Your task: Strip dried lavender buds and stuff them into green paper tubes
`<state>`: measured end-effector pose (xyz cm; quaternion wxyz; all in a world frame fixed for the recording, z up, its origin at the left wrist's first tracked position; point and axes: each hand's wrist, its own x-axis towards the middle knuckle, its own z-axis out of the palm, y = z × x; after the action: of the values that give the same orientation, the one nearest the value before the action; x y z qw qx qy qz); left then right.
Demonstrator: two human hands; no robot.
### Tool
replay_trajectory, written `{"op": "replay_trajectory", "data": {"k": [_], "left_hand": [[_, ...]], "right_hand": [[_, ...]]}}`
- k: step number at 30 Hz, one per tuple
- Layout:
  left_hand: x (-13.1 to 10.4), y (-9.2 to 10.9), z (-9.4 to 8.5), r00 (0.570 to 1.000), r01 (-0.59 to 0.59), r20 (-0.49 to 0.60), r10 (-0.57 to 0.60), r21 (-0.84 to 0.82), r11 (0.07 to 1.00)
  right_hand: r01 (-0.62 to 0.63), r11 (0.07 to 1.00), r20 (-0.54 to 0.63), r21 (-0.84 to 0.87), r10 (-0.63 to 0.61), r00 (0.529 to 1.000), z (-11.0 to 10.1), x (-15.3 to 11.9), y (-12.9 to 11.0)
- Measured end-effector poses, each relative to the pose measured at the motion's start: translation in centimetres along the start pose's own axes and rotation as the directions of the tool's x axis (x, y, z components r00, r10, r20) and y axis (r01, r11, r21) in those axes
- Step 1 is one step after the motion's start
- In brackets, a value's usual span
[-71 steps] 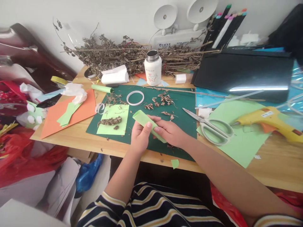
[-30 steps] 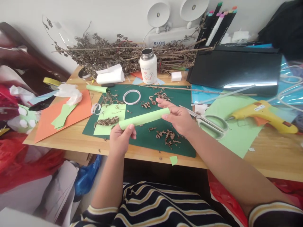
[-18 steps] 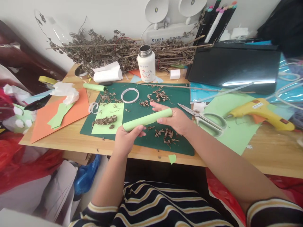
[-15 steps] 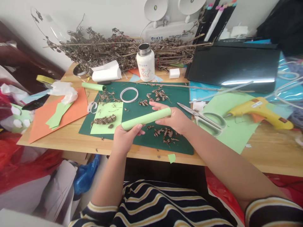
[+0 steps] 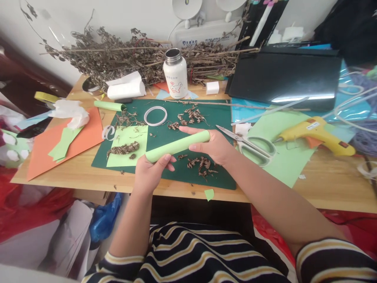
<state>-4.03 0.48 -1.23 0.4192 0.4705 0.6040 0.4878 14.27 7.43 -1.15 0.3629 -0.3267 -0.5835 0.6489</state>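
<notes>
A light green paper tube (image 5: 179, 147) is held slantwise above the dark green cutting mat (image 5: 176, 179), its right end higher in view. My left hand (image 5: 151, 173) wraps round its left end, thumb on top. At the right end, my right hand (image 5: 212, 147) grips it with the thumb below and the index finger stretched along the far side. Crumbled dried leaves (image 5: 203, 165) lie on the mat near my right hand, with more leaf bits (image 5: 193, 114) beyond it. Left of my hands, a dried plant clump (image 5: 123, 148) rests on a green paper sheet (image 5: 126, 161).
Scissors (image 5: 256, 147) and a yellow glue gun (image 5: 321, 133) lie to the right. A tape roll (image 5: 155, 116) sits on the mat. Behind it stand an open white bottle (image 5: 175, 78) and a heap of dried stems (image 5: 118, 59). Orange paper (image 5: 67, 149) covers the left side.
The view has shifted slightly, so the whole scene appears a little further left. Both hands keep their hold on the paper tube, with hardly any change in pose.
</notes>
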Motion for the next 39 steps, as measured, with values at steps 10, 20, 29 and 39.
{"op": "replay_trajectory", "data": {"k": [10, 20, 29, 39], "left_hand": [[0.2, 2.1, -1.9, 0.964, 0.079, 0.265, -0.026, -0.191, 0.978], [0.3, 0.1, -0.6, 0.995, 0.078, -0.059, -0.085, -0.126, 0.989], [0.4, -1.1, 0.4, 0.988, 0.012, -0.154, -0.028, -0.106, 0.994], [0.9, 0.3, 0.9, 0.994, 0.088, -0.024, -0.103, -0.358, 0.930]], "right_hand": [[0.065, 0.993, 0.142, 0.103, -0.079, 0.987, -0.7, -0.1, -0.6], [-0.072, 0.990, 0.079, -0.118, 0.082, 0.993, -0.2, -0.1, -0.1], [0.048, 0.980, -0.061, -0.191, -0.061, 0.996, 0.7, -0.1, 0.2], [-0.076, 0.994, -0.033, 0.082, 0.079, 0.996, -0.3, 0.5, 0.7]]}}
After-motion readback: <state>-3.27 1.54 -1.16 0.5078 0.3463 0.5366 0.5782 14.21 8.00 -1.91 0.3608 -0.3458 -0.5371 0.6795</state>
